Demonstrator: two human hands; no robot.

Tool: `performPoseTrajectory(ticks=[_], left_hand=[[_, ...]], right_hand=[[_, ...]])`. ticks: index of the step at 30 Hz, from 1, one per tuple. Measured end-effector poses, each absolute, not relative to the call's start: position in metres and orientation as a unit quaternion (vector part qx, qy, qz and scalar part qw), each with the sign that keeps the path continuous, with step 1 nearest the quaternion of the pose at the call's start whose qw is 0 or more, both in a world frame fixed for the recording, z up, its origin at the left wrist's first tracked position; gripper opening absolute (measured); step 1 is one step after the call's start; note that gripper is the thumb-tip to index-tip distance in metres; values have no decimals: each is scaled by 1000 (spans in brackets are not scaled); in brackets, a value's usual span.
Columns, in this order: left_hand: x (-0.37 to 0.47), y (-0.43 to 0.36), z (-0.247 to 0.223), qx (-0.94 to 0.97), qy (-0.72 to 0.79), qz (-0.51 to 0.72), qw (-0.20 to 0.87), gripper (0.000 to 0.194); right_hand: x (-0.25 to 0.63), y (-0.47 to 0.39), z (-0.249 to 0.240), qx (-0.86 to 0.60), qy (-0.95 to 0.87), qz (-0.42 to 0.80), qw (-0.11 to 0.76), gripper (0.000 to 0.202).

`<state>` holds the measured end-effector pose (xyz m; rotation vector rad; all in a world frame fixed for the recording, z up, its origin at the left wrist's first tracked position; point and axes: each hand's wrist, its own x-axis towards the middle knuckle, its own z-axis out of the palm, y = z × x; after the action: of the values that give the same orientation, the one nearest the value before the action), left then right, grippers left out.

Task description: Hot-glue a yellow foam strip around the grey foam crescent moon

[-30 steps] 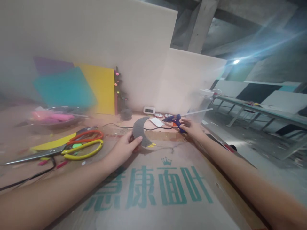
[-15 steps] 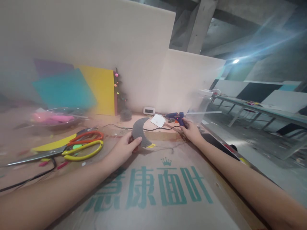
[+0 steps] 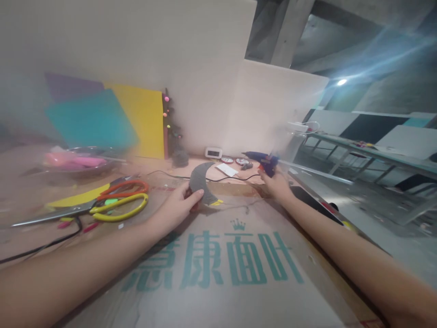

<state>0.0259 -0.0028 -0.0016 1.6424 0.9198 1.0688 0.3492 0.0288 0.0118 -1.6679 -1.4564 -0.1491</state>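
Between the thumb and fingers of my left hand (image 3: 182, 202) is a grey crescent-shaped piece (image 3: 202, 182), held above the printed sheet. Small yellow bits (image 3: 216, 202) show at its lower tip. My right hand (image 3: 277, 183) grips the handle of a blue glue gun (image 3: 262, 159), whose nozzle points left. A long clear stick (image 3: 317, 172) extends from the gun's rear to the right. Behind the crescent lies a white card (image 3: 227, 170), and a black cord (image 3: 235, 179) runs across the table.
Large scissors with orange and yellow handles (image 3: 119, 207) lie at the left, near a clear bowl of pink items (image 3: 77, 161). Coloured sheets (image 3: 92, 120) lean on the back board. A small white clock (image 3: 213, 152) and a dark decorated stand (image 3: 179, 157) are behind.
My right hand has moved the glue gun right and tilted it, so its clear stick slopes down. Two round red-rimmed items now show behind the card. The view has shifted slightly.
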Motion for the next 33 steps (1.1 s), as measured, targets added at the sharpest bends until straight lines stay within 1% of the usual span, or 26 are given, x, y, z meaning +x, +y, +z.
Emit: performPoseTrajectory(ticks=[1,3,7,10,13,17,18,22,25,27,31,33], left_hand=[[25,-3,-3,671,374,435,469,23],[24,-3,-4,663,369,438,482,23],[25,-2,-5,623,380,462,505,19],[27,0,-7,591,379,495,512,17],[26,3,-10,582,383,499,515,20],[25,5,-14,585,385,497,512,24],[24,5,-15,586,386,497,511,23],[24,7,-15,605,390,497,485,21],[23,6,-13,617,403,493,461,20],[23,5,-12,617,410,490,459,21],[24,4,-10,612,409,493,465,21],[24,4,-10,604,407,498,471,21]], right_hand=[[343,25,17,-689,-555,-37,465,47],[328,15,27,-712,-516,12,477,48],[289,-11,36,-615,-609,62,497,40],[263,-32,32,-599,-644,101,465,36],[250,-44,24,-622,-648,98,429,34],[247,-46,18,-584,-656,109,465,29],[247,-45,18,-585,-657,114,461,29],[246,-45,18,-620,-665,161,385,31],[246,-47,14,-601,-672,215,376,32],[247,-47,11,-594,-679,209,378,31],[249,-43,8,-577,-676,142,436,34],[249,-41,9,-597,-656,149,437,36]])
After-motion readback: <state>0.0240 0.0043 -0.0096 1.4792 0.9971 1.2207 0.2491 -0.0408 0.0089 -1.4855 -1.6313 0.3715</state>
